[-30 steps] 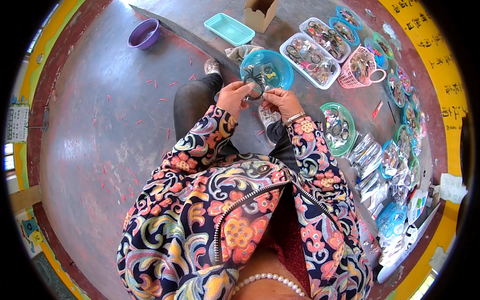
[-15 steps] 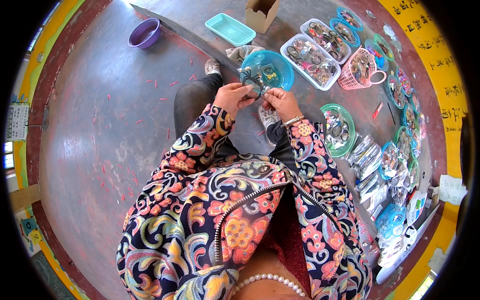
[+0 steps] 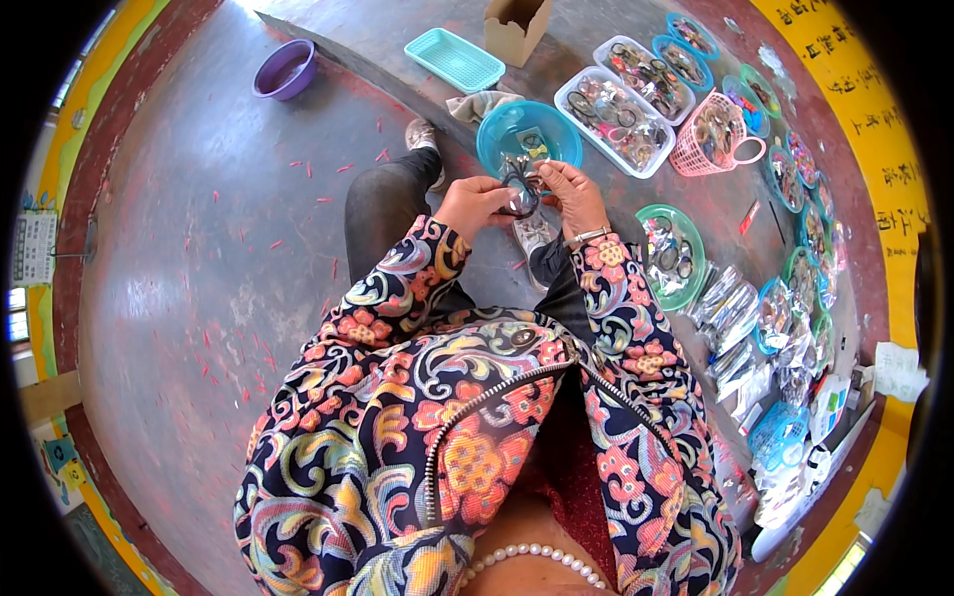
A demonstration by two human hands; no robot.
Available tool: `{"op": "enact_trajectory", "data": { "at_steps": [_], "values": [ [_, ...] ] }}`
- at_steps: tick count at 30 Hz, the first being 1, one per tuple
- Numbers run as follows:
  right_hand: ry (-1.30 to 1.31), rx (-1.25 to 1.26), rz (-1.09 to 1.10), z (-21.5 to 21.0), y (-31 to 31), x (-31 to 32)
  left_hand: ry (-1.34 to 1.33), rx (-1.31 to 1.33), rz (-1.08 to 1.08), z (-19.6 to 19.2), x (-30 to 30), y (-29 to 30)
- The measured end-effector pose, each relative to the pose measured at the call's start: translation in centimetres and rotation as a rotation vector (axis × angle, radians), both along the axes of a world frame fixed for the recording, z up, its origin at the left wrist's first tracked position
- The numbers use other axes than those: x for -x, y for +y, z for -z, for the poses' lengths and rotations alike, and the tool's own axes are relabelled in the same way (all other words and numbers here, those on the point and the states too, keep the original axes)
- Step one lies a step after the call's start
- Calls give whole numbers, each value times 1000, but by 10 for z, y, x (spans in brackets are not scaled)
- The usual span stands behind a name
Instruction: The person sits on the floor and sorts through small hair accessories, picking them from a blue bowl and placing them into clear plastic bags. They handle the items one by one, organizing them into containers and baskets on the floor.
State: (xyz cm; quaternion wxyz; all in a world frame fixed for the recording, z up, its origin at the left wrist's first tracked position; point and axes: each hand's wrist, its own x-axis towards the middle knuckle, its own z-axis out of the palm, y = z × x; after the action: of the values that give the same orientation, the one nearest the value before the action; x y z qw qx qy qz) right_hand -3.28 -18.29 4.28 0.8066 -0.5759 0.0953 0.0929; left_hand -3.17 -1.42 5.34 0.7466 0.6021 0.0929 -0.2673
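Observation:
Between my hands is a small bundle of black cord loops (image 3: pixel 522 179) that look like hair ties, with some shiny bits on it. My left hand (image 3: pixel 475 204) pinches the bundle's left side, thumb and fingers closed. On its other side my right hand (image 3: pixel 576 197) grips it between thumb and fingertips. Just beyond, under the bundle, stands a round blue basin (image 3: pixel 494 121). Inside lies a small card or packet with a yellow bow-like piece (image 3: pixel 534 142). The exact make-up of the bundle is too small to tell.
Two white trays (image 3: pixel 568 107) of hair ties, a pink basket (image 3: pixel 686 159) and a green basin (image 3: pixel 699 260) stand to the right, near piles of clear packets (image 3: pixel 725 318). Farther off are a teal tray (image 3: pixel 422 50), a cardboard box (image 3: pixel 517 45) and a purple basin (image 3: pixel 308 70).
The bundle has come slightly nearer to me and now hangs lower between my hands. My right hand has turned and its fingers point more upward.

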Motion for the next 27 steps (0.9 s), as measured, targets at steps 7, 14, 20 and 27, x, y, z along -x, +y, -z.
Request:
{"op": "enact_trajectory", "data": {
  "at_steps": [7, 14, 20, 27],
  "values": [
    [-24, -41, 113, 2, -3, 1, -36, 12, 54, 1, 3, -4],
    [-51, -42, 124, 3, -2, 1, 34, 35, 57, 7, 3, -5],
    [-36, -4, 124, 5, -3, 0, -66, -80, 16, -13, 2, -4],
    [-38, 13, 42, 3, -1, 0, -31, 71, -151, -4, -3, -4]
  ]
}}
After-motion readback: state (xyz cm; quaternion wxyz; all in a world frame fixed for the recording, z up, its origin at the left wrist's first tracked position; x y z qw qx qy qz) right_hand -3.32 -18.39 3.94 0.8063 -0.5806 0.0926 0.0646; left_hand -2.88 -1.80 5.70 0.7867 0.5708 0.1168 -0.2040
